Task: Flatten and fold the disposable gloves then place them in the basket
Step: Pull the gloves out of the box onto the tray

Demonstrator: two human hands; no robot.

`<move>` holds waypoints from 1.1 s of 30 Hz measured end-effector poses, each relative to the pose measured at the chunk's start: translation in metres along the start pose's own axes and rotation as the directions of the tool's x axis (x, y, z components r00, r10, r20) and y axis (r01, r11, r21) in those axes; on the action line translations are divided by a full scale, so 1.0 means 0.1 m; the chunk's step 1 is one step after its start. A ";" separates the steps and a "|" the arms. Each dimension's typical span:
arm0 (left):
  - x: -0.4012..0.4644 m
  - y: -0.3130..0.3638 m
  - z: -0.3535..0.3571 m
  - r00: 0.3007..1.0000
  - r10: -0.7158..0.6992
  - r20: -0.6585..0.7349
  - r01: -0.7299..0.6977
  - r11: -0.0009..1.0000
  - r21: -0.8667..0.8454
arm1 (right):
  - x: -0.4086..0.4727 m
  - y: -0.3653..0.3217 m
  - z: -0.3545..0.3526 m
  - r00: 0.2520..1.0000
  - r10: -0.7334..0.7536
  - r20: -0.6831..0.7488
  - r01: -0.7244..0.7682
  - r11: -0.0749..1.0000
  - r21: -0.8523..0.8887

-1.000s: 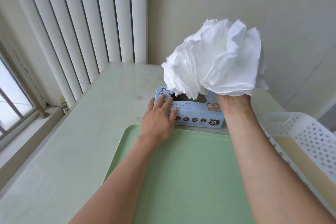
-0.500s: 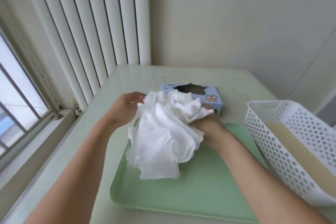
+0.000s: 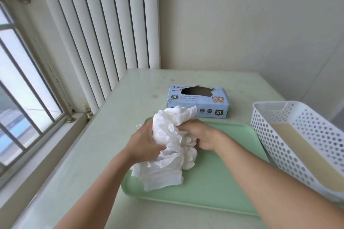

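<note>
We've got both hands, left [image 3: 144, 142] & right [image 3: 200, 135], clenched round the wad of gloves [image 3: 168, 147] over the tray [image 3: 223, 182]; prob they stay tangled; loose ones could slip off.

White crumpled glove bunch [image 3: 168, 147] hung over the green tray [image 3: 214, 178], lower edge touching it; white perforated basket [image 3: 279, 147] sat right of tray, upright.

A pale green tray [image 3: 214, 178] lay on the pale counter [image 3: 96, 147] beneath the grip. Beyond the grip sat a blue box [image 3: 198, 101] marked XL, its top torn open. Left of it stood white vertical blinds [image 3: 96, 29] and a barred window [image 3: 22, 87].
</note>
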State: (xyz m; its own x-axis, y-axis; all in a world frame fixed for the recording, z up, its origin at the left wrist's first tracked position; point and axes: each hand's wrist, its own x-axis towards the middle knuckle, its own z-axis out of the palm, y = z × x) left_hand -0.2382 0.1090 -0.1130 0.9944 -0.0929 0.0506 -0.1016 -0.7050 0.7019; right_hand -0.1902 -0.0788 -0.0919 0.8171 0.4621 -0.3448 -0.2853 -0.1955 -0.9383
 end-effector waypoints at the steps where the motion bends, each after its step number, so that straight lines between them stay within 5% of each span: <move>1: -0.01 0.03 -0.02 1.000 -0.012 -0.008 0.012 1.000 0.018 | 0.02 -0.07 0.00 0.999 -0.039 -0.017 0.036 0.989 -0.145; 4: -0.01 0.07 -0.04 1.000 -0.015 0.017 0.012 0.989 0.146 | 0.04 -0.30 -0.03 0.986 -0.152 0.071 0.166 0.827 -0.537; 9: 0.13 -0.01 -0.42 0.950 -0.018 0.310 -0.048 0.978 0.204 | -0.17 -0.54 -0.64 0.972 -0.052 0.229 0.150 0.889 -0.434; 11: 0.16 0.07 -0.78 0.908 -0.099 0.406 -0.008 0.968 0.253 | -0.24 -0.66 -0.92 0.985 -0.119 0.123 0.152 0.937 -0.315; 14: 0.23 0.30 -1.25 0.896 0.032 0.442 -0.046 0.999 0.022 | -0.06 -0.78 -1.07 0.952 -0.244 -0.187 0.153 0.904 -0.400; 16: 0.29 0.50 -1.34 0.903 0.165 0.397 -0.095 0.977 -0.190 | 0.23 -0.72 -1.06 0.883 -0.322 -0.341 0.016 0.747 -0.665; 18: 0.29 0.69 -1.21 0.875 0.275 0.399 -0.171 0.946 -0.277 | 0.48 -0.52 -1.03 0.877 -0.334 -0.345 -0.125 0.536 -0.835; 21: 0.21 0.86 -0.57 0.865 0.154 0.478 -0.264 0.949 0.170 | 0.58 -0.28 -0.99 0.859 -0.360 -0.363 -0.206 0.406 -0.890; 24: 0.19 0.68 0.12 0.929 0.092 0.360 -0.279 0.813 0.512 | 0.58 -0.17 -0.90 0.725 -0.541 -0.426 -0.237 0.385 -0.892; 28: 0.33 0.44 0.32 0.971 0.110 0.211 -0.200 0.858 0.473 | 0.55 0.02 -0.77 0.496 -0.779 -0.385 -0.169 0.348 -0.922; 29: 0.36 0.42 0.33 0.972 0.117 0.203 -0.203 0.854 0.478 | 0.52 0.04 -0.77 0.492 -0.780 -0.387 -0.187 0.340 -0.922; 31: 0.41 0.37 0.35 0.973 0.097 0.209 -0.188 0.857 0.480 | 0.51 0.11 -0.79 0.601 -0.741 -0.299 -0.253 0.179 -0.951; 32: 0.43 0.36 0.35 0.974 0.077 0.212 -0.170 0.868 0.466 | 0.43 0.07 -0.75 0.661 -0.688 -0.299 -0.195 0.227 -0.954; 33: 0.46 0.35 0.34 0.975 0.056 0.214 -0.149 0.882 0.447 | 0.34 0.02 -0.67 0.627 -0.707 -0.328 0.006 0.425 -0.905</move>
State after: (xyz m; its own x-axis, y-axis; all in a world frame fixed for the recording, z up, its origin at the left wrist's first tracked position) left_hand -0.1972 0.0563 -0.1098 0.9577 -0.2806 -0.0638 -0.2508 -0.9224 0.2937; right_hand -0.1293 -0.1211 -0.1040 0.8782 0.1447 0.4558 0.3373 -0.8632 -0.3758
